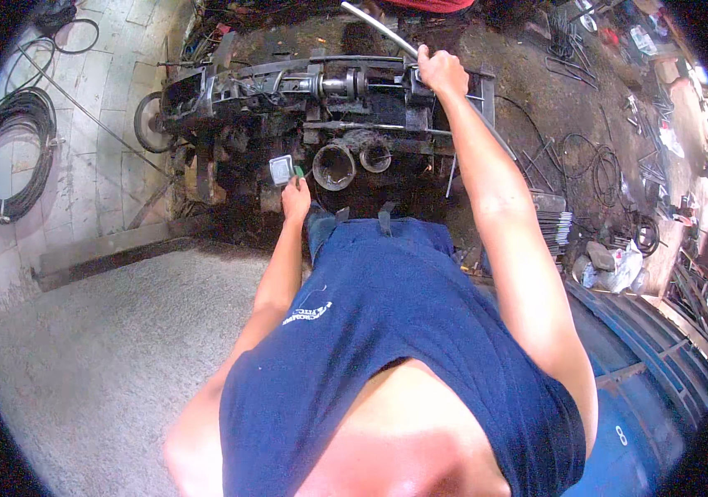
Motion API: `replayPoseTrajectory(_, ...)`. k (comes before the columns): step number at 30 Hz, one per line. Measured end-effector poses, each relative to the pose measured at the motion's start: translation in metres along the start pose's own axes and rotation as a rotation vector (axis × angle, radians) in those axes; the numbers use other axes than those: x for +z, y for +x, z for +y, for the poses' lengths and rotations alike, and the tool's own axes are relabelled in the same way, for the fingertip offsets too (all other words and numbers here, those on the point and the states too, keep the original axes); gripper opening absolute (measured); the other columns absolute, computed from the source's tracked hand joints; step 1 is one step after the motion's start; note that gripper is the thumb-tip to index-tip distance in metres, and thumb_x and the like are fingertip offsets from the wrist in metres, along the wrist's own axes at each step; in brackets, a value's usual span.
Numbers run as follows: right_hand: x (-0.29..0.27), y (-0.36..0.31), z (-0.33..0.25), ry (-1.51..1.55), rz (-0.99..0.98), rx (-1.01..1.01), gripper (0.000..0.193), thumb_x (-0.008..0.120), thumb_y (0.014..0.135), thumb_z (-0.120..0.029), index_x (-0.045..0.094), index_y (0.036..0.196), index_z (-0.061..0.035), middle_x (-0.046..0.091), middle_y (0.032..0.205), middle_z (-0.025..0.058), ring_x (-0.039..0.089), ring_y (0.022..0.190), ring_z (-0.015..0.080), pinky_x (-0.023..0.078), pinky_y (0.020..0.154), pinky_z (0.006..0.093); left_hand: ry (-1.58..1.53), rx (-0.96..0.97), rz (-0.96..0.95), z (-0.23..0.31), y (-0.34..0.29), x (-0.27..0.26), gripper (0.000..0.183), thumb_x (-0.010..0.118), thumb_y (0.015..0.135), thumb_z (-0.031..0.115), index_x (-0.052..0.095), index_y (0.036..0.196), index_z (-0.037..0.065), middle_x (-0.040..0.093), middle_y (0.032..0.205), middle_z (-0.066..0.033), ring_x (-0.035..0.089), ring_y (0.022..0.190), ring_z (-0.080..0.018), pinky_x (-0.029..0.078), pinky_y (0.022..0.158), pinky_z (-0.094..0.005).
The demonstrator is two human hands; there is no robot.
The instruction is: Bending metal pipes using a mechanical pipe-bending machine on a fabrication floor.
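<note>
My right hand (445, 73) is wrapped around a pale rod (379, 30) above the far right corner of the machine (329, 103). The rod slants from my fist, its pale end reaching out past the machine's far edge. My left hand (295, 200) is low at the machine's near edge, left of its middle, with my fingers curled around a small green piece (299, 171). A pale square (282, 170) sits just beside that; I can't tell whether they're joined. To its right, two round cups (334, 167) open toward me along the near edge, side by side, the left one larger.
</note>
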State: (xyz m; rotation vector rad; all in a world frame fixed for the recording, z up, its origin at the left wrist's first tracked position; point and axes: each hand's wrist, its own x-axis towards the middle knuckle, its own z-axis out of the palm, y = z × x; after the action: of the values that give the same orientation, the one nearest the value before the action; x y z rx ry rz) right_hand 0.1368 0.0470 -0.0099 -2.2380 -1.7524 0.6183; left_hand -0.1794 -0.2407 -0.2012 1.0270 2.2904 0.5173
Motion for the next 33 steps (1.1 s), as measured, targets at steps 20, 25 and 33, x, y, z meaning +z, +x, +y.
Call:
replayPoseTrajectory(20, 0.0, -0.001, -0.002, -0.006, 0.03, 0.009, 0.063, 0.04, 0.088, -0.055, 0.071, 0.095, -0.0001, 0.068, 0.098, 0.0242, 0.066, 0.093, 0.0384, 0.052, 0.083, 0.046, -0.023, -0.029, -0.001, 0.007, -0.002, -0.001, 0.045, 0.048, 0.091, 0.033, 0.06, 0.118, -0.001, 0.063, 0.1, -0.0313, 0.06, 0.099, -0.0452, 0.046, 0.089, -0.0485)
replayPoseTrajectory(25, 0.004, 0.001, -0.003, -0.018, 0.034, 0.0, 0.062, 0.04, 0.088, -0.055, 0.071, 0.095, -0.0008, 0.068, 0.098, 0.0232, 0.067, 0.093, 0.0381, 0.052, 0.083, 0.046, -0.019, -0.004, 0.009, 0.021, -0.009, -0.007, 0.044, 0.049, 0.09, 0.032, 0.061, 0.117, -0.002, 0.064, 0.099, -0.0306, 0.061, 0.097, -0.0446, 0.048, 0.086, -0.0481)
replayPoseTrajectory(33, -0.003, -0.003, -0.005, -0.011, 0.015, 0.038, 0.063, 0.039, 0.089, -0.055, 0.07, 0.097, -0.0003, 0.067, 0.1, 0.0243, 0.065, 0.097, 0.038, 0.051, 0.085, 0.0461, -0.018, -0.032, 0.037, 0.008, -0.005, 0.0, 0.046, 0.05, 0.09, 0.034, 0.06, 0.119, 0.0, 0.064, 0.1, -0.0295, 0.061, 0.097, -0.0442, 0.048, 0.086, -0.0478)
